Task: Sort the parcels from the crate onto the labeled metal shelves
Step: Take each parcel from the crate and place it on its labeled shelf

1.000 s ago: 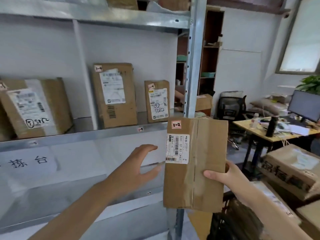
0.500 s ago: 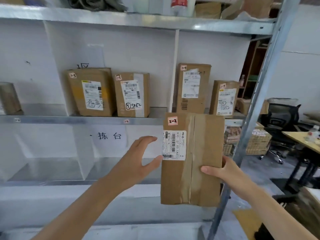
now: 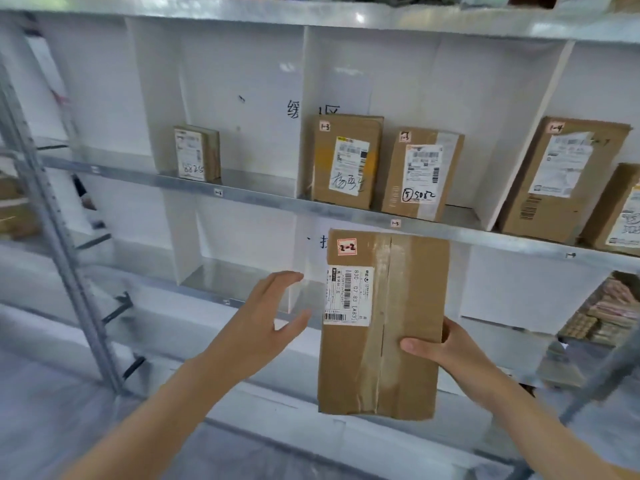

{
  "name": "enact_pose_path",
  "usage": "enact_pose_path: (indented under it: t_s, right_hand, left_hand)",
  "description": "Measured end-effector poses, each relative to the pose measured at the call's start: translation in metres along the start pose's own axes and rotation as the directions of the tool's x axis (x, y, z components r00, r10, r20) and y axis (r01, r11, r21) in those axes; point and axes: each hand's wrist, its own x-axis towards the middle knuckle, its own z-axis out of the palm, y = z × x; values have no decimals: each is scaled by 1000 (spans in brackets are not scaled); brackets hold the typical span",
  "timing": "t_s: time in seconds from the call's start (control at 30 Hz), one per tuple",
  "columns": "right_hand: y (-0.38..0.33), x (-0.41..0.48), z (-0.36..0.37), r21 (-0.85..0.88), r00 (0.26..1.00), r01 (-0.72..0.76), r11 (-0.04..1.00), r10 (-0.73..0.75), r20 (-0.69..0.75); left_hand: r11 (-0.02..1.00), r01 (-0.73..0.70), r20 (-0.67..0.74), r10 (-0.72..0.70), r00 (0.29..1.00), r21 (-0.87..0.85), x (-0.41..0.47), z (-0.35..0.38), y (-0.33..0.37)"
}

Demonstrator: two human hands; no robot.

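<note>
Parcel (image 3: 381, 327) marked 2-2 held upright before the metal shelves (image 3: 311, 204), label outward, presumably for matching against shelf tags; right hand (image 3: 446, 351) clamped on its right edge; left hand (image 3: 266, 313) spread, just beside, not touching.

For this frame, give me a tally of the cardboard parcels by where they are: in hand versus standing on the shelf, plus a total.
Parcel in hand: 1, the parcel tagged 2-2, gripped by the right hand; the left hand is open beside it.
Parcels standing on the shelf: 5, the small parcel, two tagged 1-3, the tall parcel tagged 1-4, and one cut off at the right edge.
Total: 6
</note>
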Motion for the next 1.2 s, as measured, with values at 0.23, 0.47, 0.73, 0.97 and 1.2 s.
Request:
enact_pose_path:
  t_s: [0.23, 0.47, 0.73, 0.97, 1.2]
  right_hand:
    - [1, 62, 83, -11, 987, -3, 1000, 5, 158]
    - [11, 147, 160, 23, 959, 1, 1000, -8, 283]
    - [32, 254, 230, 113, 954, -98, 989, 61, 295]
    - [43, 326, 273, 167, 939, -147, 975, 85, 332]
    - [40, 381, 297, 112, 949, -155, 982, 116, 294]
  left_hand:
    - [989, 133, -41, -131, 991, 60, -25, -48, -59]
    - [935, 292, -36, -291, 956, 202, -12, -74, -141]
    - [877, 401, -50, -402, 914, 266, 44, -104, -223]
    - [825, 517, -71, -515, 854, 227, 58, -94, -292]
    - [820, 560, 8, -565, 825, 116, 100, -89, -356]
